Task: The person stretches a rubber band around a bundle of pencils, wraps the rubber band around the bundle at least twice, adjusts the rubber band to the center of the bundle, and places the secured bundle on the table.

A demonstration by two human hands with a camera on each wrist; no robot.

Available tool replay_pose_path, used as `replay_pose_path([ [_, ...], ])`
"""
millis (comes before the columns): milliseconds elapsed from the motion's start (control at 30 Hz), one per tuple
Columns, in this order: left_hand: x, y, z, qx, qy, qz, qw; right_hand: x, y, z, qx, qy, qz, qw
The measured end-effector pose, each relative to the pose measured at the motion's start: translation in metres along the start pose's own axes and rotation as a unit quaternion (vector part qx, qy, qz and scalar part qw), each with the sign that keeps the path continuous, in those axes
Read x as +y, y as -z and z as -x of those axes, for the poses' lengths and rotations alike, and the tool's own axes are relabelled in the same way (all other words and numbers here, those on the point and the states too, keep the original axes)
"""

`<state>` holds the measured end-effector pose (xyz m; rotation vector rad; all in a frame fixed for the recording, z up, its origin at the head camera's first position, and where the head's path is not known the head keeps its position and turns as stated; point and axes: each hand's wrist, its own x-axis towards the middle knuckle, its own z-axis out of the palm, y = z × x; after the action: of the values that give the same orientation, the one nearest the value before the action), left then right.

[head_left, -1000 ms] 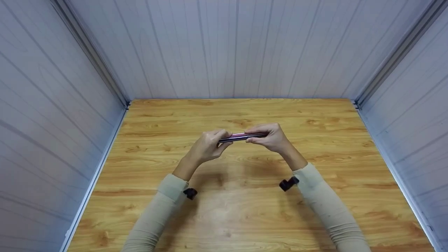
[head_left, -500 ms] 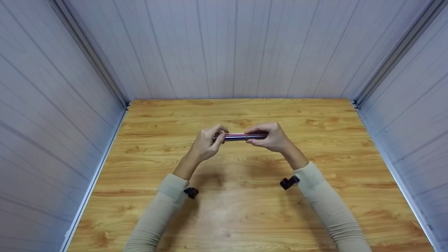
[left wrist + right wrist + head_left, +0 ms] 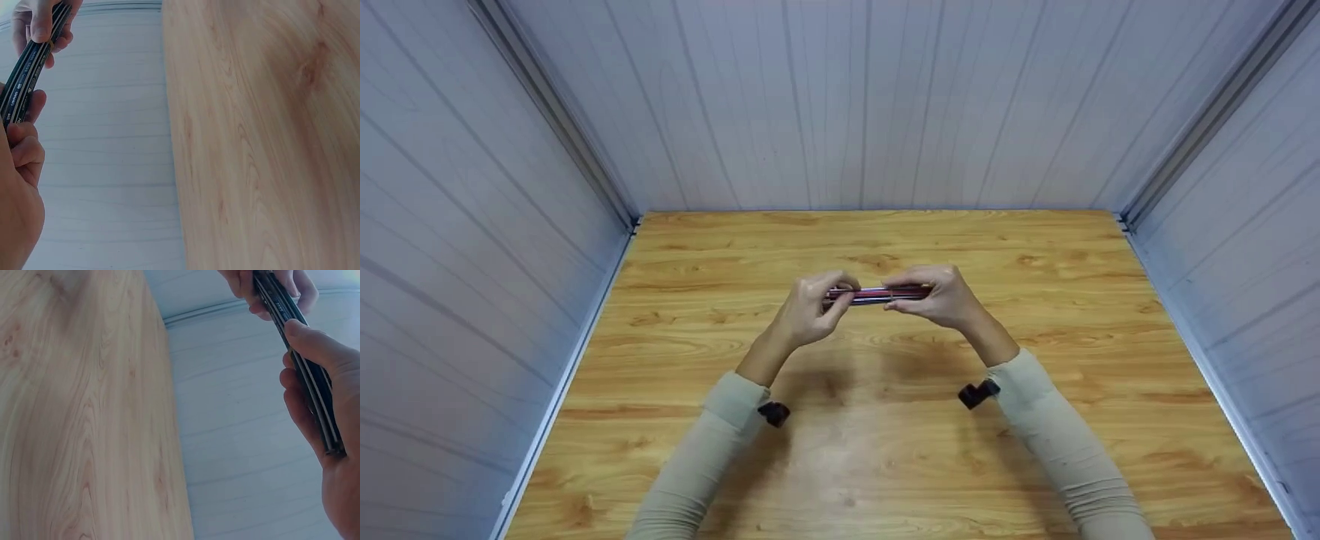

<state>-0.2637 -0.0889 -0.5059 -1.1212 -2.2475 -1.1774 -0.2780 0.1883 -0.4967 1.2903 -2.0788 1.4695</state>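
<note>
A bundle of slim dark pencils (image 3: 872, 295) with printed lettering is held level above the table, between both hands. My left hand (image 3: 808, 309) pinches its left end, thumb in front and fingers curled behind. At the other end my right hand (image 3: 943, 297) grips it between thumb and fingers. A thin yellowish band (image 3: 50, 43) circles the pencils close to the right hand's fingers in the left wrist view. In the right wrist view the pencils (image 3: 315, 391) run along the right palm. Palms and fingers hide both ends in the head view.
Below the hands spreads a wood-grain table (image 3: 847, 450). Pale panelled walls close it in at the back (image 3: 840, 105), left (image 3: 472, 247) and right (image 3: 1245, 247). A small black wrist camera (image 3: 774, 413) sits on the left cuff, another camera (image 3: 979, 394) on the right.
My left fingers shifted toward the bundle's left end, then slightly back right, the thumb now across its front. The bundle's visible face has altered, with more separate pencils showing. My right hand barely moved.
</note>
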Motion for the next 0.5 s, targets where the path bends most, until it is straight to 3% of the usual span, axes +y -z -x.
replay_pose_path([
  [167,-0.0031,-0.0006,0.0045,0.029,0.023,0.022,0.9991,-0.001,0.0038,0.0002,0.004,-0.002,-0.011,0.9999],
  [500,0.0023,-0.0037,0.0008,0.076,-0.009,0.001,0.9971,-0.0056,-0.0025,-0.0017,0.011,0.004,-0.004,0.9999],
])
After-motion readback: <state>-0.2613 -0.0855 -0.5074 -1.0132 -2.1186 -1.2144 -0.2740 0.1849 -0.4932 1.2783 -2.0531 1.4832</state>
